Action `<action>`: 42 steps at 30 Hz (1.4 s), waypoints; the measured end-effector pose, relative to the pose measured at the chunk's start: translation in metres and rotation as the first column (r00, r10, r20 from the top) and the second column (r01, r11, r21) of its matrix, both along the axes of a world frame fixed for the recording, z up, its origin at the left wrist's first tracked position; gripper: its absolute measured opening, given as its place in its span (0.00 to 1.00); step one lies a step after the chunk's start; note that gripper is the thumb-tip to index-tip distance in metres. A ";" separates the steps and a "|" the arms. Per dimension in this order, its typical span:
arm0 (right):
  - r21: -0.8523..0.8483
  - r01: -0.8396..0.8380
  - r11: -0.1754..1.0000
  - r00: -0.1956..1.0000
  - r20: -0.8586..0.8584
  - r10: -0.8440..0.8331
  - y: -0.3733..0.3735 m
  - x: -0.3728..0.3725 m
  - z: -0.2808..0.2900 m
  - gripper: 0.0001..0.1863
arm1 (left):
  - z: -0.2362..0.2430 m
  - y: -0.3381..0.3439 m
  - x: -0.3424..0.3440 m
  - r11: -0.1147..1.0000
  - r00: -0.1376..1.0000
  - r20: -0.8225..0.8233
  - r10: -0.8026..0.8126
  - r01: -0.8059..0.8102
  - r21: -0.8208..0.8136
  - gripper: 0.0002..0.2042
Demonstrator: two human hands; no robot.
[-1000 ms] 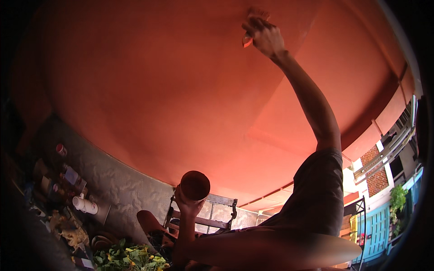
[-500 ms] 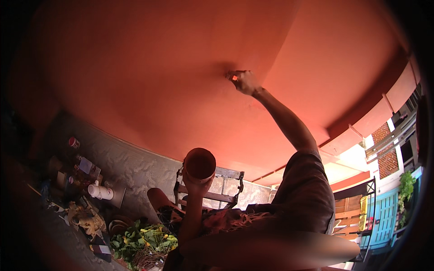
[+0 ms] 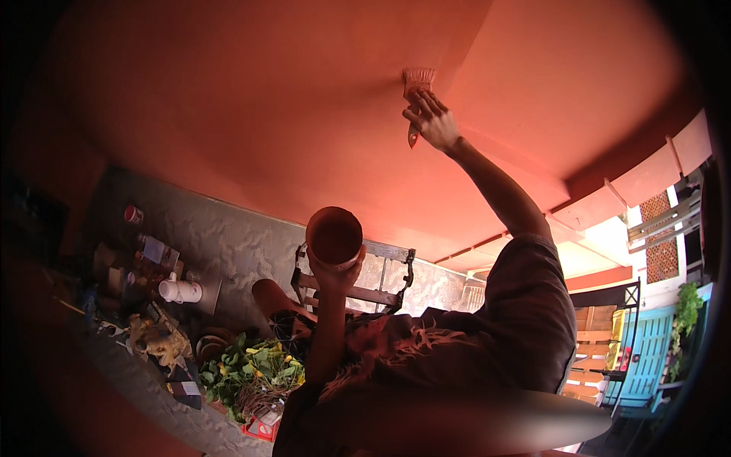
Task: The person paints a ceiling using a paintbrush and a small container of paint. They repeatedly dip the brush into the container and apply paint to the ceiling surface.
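Orange-red surface: spread across the upper view and bent by the lens; a straight edge between two tones is seen just right of the brush.
Right fingers: closed around the brush; the right hand is raised high, with some fingers laid along the lower part of the brush head.
Brush: held against or very near the orange-red surface; whether the bristles touch cannot be told.
Brush axis: set nearly upright in the view and leaned slightly right at the top; the bristles are pointed upward, the handle end downward, below the fingers.
Left fingers: wrapped around a round container; it is held by the left hand lower and left of the brush, well apart from it.
Container mouth: turned toward the camera; the inside is shadowed and its contents cannot be made out.
Right sleeve: dark, stretched along the raised upper arm.
Bench frame: seen just behind the left hand.
Grey wall: roughly textured, met by the orange-red surface.
Left floor: a white jug and leafy plants are placed there.
Far right: blue slats are seen.
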State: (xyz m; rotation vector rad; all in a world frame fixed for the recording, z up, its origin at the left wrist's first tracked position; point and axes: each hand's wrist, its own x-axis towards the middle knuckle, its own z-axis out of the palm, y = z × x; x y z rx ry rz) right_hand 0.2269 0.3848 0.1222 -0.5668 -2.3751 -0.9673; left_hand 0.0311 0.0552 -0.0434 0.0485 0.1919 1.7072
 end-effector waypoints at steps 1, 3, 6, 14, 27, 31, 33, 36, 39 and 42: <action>-0.117 -0.015 0.993 0.996 0.091 0.026 -0.005 0.007 -0.033 0.11 | 0.008 -0.002 -0.004 0.995 0.988 0.125 -0.092 0.088 0.040 0.34; -0.384 0.038 0.923 0.976 0.212 0.049 -0.011 0.019 -0.089 0.10 | 0.020 -0.006 -0.009 0.969 0.944 0.239 -0.226 0.193 0.154 0.35; -0.545 0.029 0.838 0.997 0.080 0.018 -0.004 0.017 -0.078 0.11 | 0.021 -0.001 -0.013 0.940 0.973 0.123 -0.193 0.147 0.307 0.36; -0.192 0.000 0.981 0.884 -0.458 -0.090 0.005 0.041 0.141 0.05 | 0.017 -0.002 -0.006 0.978 0.938 0.281 -0.205 0.187 0.087 0.41; -0.393 -0.048 0.918 0.997 0.041 0.070 -0.009 0.044 -0.125 0.11 | 0.014 0.002 -0.016 0.953 0.961 0.112 -0.252 0.226 0.202 0.35; -0.736 0.086 0.672 0.994 0.021 -0.104 0.001 0.029 -0.059 0.11 | 0.012 0.004 -0.023 0.950 0.962 0.105 -0.251 0.225 0.216 0.35; -0.629 -0.133 0.766 0.965 -0.257 -0.043 0.026 0.042 -0.007 0.08 | 0.010 0.004 -0.021 0.949 0.960 0.105 -0.259 0.233 0.214 0.35; -0.456 -0.066 0.888 0.930 -0.351 -0.111 0.008 0.057 0.102 0.07 | 0.013 0.006 -0.018 0.944 0.955 0.133 -0.264 0.228 0.240 0.35; 0.094 -0.107 0.990 0.852 -0.505 0.140 -0.001 0.065 0.123 0.10 | 0.009 0.007 -0.012 0.926 0.941 0.152 -0.303 0.252 0.282 0.36; 0.188 -0.156 0.970 0.877 -0.425 0.224 -0.003 0.057 0.102 0.14 | 0.006 0.008 -0.008 0.934 0.940 0.155 -0.303 0.261 0.242 0.37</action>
